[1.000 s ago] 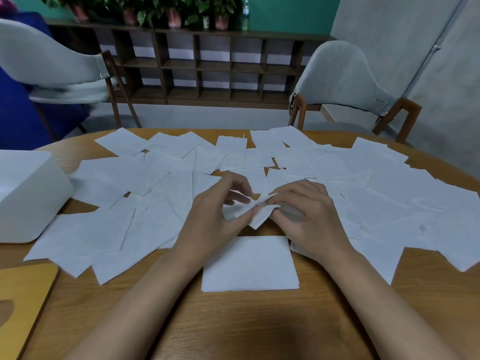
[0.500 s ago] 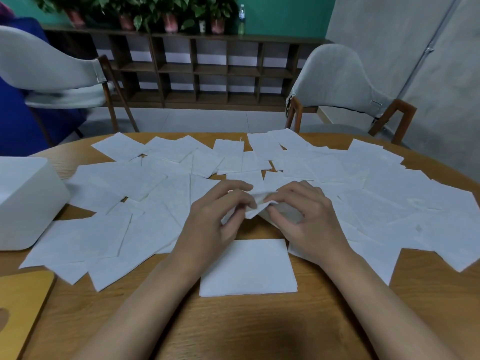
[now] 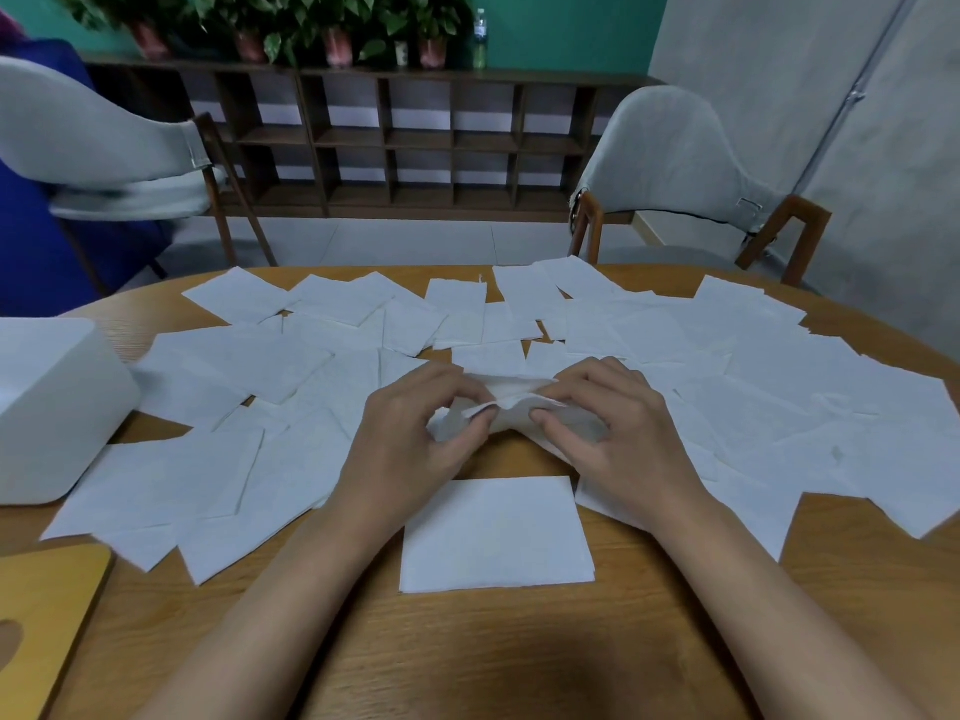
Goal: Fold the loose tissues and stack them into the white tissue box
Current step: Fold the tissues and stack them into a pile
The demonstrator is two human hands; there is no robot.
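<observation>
A single white tissue (image 3: 511,402), creased and partly doubled over, is held just above the worktop (image 3: 493,667), pinched at its two ends. The left hand (image 3: 415,439) grips its left end between thumb and curled fingers; the right hand (image 3: 613,428) pinches the right end the same way, thumb underneath and fingertips on top. The two hands sit close together, knuckles up, with the tissue bridging the short gap between them.

Just nearer the person than both hands, between the forearms, a folded tissue (image 3: 496,535) lies flat and square-edged on the bare wood. Beyond and to both sides of the hands, loose tissues (image 3: 234,366) cover the worktop in an overlapping spread that reaches its far edge; several lie under the right wrist.

Well to the left of the left hand, the white tissue box (image 3: 57,407) stands at the worktop's edge, partly cut off by the frame, with tissues touching its base. Nearer the person on that side lies a light wooden panel (image 3: 47,615) with a dark cutout at its edge.

Past the worktop, two pale upholstered chairs (image 3: 675,163) with wooden frames stand before a dark open shelf unit (image 3: 415,137) topped by potted plants (image 3: 337,23) and a bottle (image 3: 480,39).
</observation>
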